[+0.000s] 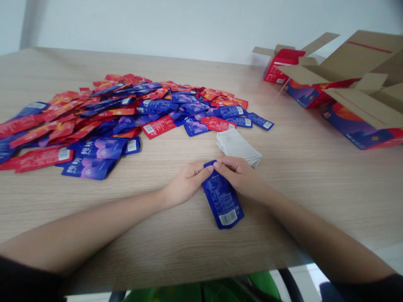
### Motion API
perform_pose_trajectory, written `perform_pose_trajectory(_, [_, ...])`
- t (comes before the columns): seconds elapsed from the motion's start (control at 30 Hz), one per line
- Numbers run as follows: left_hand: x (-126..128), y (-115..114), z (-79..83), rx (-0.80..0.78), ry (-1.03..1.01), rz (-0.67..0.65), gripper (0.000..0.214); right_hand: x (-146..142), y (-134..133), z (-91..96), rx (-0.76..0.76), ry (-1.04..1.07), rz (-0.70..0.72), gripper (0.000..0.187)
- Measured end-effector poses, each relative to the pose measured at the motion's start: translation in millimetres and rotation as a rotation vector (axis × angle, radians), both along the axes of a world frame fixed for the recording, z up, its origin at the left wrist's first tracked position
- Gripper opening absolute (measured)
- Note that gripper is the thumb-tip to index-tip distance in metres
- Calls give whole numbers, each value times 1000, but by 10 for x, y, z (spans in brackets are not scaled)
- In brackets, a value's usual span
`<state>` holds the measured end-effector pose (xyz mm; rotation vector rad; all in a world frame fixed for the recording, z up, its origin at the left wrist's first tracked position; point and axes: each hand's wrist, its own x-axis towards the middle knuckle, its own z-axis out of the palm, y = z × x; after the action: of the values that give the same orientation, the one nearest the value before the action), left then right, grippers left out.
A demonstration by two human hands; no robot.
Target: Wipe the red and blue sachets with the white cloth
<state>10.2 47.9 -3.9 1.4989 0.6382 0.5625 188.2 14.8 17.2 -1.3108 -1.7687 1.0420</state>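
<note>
The left hand [185, 183] and the right hand [239, 176] met at the top edge of a blue sachet [222, 198], each pinching that edge between thumb and fingertips, the fingers drawn in close. The sachet lay flat on the wooden table [315, 176], near its front edge, slanting down and to the right, with its printed back and a white barcode facing up. Both forearms rested on the tabletop, reaching in from the lower corners.

Just behind the right hand sat a small stack of white pouches [237, 146], its near corner partly hidden by the knuckles. Beyond that and off to the left spread a wide loose pile of red and blue sachets [126, 109], overlapping one another across much of the table.

Farther back on the right stood several open cardboard cartons [355, 84], brown inside with flaps raised, printed red and blue outside. A pale wall [189, 25] closed the view behind the table.
</note>
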Motion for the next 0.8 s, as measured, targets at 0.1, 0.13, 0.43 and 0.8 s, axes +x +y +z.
perform_pose_trajectory(0.1, [-1,14,-16,28,5,55,40,-8,0,-3,17,-12,26,28])
perform_pose_trajectory(0.13, [0,24,-19,35,9,89,39,-9,1,-6,25,-22,42,24])
perform_pose_trajectory(0.43, [-3,83,43,35,74,-41,40,23,7,-11,202,-142,-122,17])
perform_pose_trajectory(0.8, [-30,104,-10,138,98,98,48,56,47,-45,-23,-2,-22,22])
